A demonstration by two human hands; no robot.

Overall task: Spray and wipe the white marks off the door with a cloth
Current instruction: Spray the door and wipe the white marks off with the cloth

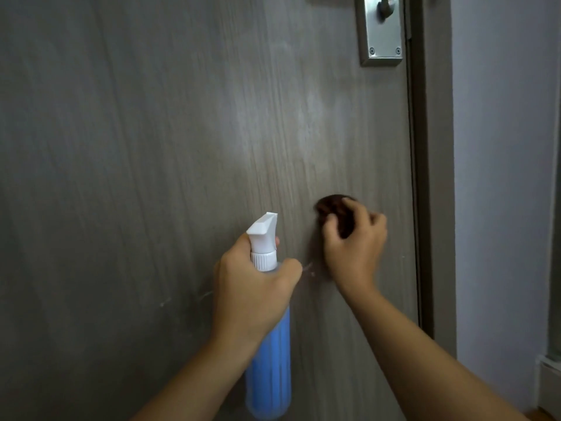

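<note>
1. The grey wood-grain door (pixel 151 147) fills the view; thin white marks (pixel 308 266) streak it low down, between the two hands and further left.
2. The right hand (pixel 353 241) bunches a dark brown cloth (pixel 332 208) in curled fingers and presses it to the door, just above the marks.
3. The left hand (pixel 253 290) grips a spray bottle (pixel 268 360) at the neck; it holds blue liquid, has a white nozzle and shows no readable label.
4. A metal handle plate (pixel 381 34) sits at top right, beside the door frame (pixel 434 177) and a pale wall (pixel 504 177).
</note>
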